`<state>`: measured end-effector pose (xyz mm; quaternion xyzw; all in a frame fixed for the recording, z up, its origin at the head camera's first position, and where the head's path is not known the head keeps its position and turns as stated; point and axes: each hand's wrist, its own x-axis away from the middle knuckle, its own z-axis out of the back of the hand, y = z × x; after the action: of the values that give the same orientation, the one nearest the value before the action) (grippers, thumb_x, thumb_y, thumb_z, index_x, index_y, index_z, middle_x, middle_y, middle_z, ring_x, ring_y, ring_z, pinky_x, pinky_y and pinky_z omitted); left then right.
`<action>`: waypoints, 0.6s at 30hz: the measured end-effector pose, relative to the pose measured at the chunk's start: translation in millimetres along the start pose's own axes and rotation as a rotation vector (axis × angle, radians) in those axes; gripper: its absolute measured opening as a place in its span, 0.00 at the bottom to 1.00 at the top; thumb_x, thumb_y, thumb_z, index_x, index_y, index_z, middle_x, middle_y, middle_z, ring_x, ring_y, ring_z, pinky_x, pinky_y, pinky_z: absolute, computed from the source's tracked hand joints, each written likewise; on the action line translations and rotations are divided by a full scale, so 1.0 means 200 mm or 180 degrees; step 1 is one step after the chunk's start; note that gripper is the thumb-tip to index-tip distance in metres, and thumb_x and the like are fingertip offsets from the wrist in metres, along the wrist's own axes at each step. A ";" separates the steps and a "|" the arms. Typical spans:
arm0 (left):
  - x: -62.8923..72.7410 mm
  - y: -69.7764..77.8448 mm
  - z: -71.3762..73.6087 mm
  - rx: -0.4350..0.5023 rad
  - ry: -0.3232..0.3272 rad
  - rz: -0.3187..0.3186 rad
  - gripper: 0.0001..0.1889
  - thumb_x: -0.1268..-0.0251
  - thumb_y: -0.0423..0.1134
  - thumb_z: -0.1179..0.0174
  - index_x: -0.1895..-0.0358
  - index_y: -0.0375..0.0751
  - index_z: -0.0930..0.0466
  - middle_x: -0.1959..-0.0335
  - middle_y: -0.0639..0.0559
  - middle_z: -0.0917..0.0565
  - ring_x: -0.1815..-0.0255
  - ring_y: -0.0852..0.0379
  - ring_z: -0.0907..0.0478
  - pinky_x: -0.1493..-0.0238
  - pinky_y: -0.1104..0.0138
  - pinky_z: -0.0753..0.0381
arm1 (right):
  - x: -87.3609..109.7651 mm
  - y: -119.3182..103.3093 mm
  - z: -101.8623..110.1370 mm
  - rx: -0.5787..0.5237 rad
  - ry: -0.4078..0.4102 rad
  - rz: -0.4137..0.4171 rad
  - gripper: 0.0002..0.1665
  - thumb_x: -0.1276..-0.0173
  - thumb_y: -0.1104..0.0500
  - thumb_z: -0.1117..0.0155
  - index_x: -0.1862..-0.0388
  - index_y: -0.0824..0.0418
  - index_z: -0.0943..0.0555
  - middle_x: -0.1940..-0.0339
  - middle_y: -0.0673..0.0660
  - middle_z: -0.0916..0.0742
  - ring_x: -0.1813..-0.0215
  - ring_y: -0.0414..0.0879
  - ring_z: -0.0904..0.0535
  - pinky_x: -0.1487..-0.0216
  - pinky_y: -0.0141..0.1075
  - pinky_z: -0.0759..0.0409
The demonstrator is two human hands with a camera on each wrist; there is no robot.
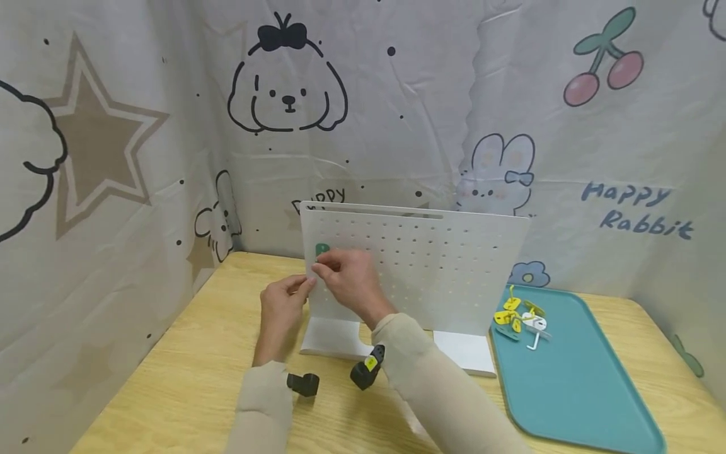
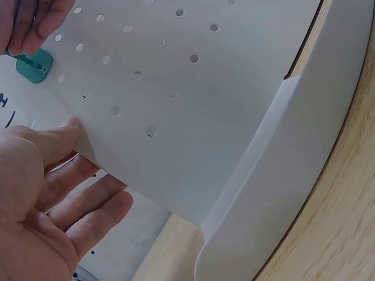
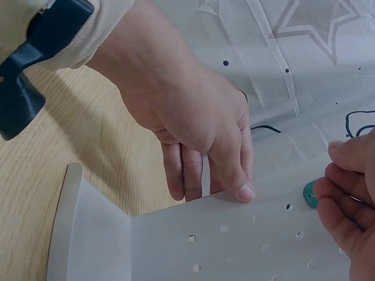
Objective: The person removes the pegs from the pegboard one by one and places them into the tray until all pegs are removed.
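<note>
A white pegboard (image 1: 397,309) stands upright on two white feet. My left hand (image 1: 280,312) grips its left edge; in the left wrist view the thumb (image 2: 69,133) lies on the front face and the other fingers are behind the edge. Higher up, near the board's upper left, a green hook (image 2: 35,67) has its flat plate against the perforated face. My right hand (image 1: 353,280) pinches the hook's projecting part between thumb and fingers. In the right wrist view, the fingers cover most of the green hook (image 3: 309,194).
A teal tray (image 1: 573,378) lies to the right of the board, overlapping its right foot (image 1: 465,352) closely in view. At its far left corner sit yellow hooks (image 1: 505,317), a white hook (image 1: 534,321) and a green piece (image 1: 507,332). A printed curtain (image 1: 397,145) hangs behind.
</note>
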<state>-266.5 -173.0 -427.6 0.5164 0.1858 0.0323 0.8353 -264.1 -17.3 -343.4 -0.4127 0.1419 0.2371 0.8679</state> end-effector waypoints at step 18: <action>-0.01 -0.02 -0.01 0.0043 0.0078 -0.0058 0.15 0.32 0.46 0.33 0.54 0.37 0.11 0.63 0.44 0.11 0.67 0.51 0.14 0.65 0.61 0.16 | 0.01 0.01 -0.04 0.0101 0.0286 0.0267 0.06 0.31 0.59 0.29 0.61 0.61 0.11 0.64 0.53 0.10 0.64 0.41 0.15 0.64 0.29 0.20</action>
<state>-268.8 -173.5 -430.5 0.5199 0.2009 0.0297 0.8297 -263.5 -22.1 -351.0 -0.4029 0.2016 0.2522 0.8564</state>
